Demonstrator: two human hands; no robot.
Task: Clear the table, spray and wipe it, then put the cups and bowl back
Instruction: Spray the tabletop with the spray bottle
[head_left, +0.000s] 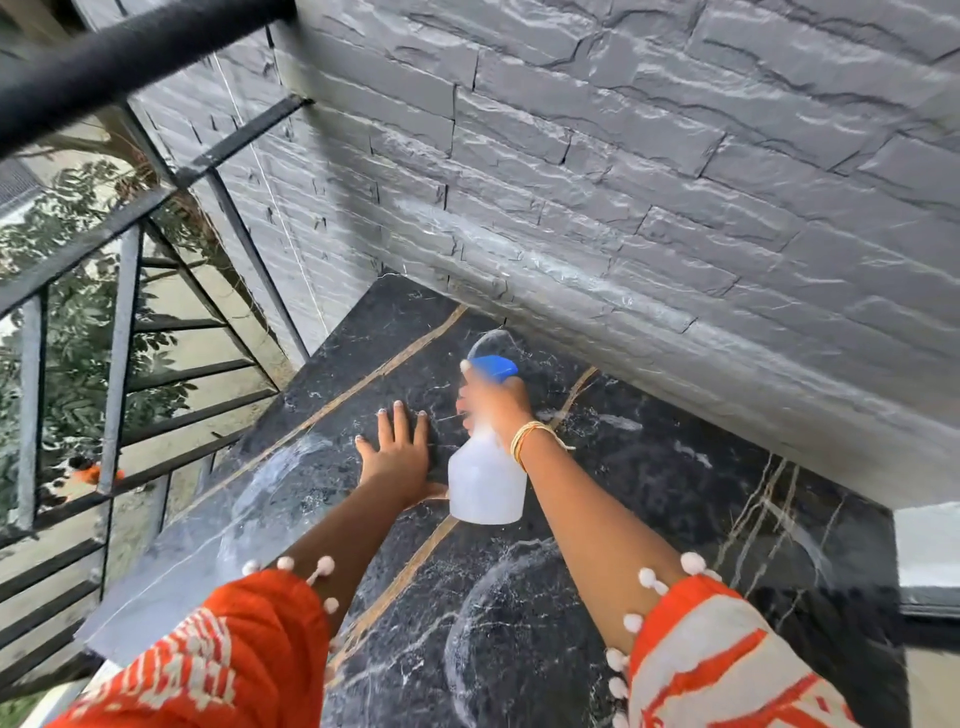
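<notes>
The table (649, 499) is a black marble slab with gold veins, set against a grey stone wall. My left hand (400, 452) lies flat on it, palm down, fingers spread. Just to its right, my right hand (493, 405) grips the neck of a translucent white spray bottle (485, 483) with a blue trigger head, held above the slab and blurred by motion. The nozzle points toward the far left part of the table. No cups or bowl are in view.
A grey stone-brick wall (649, 182) runs along the table's far and right side. A black metal railing (119, 322) stands to the left, with trees below it. Pale smears mark the slab near its left edge (280, 478).
</notes>
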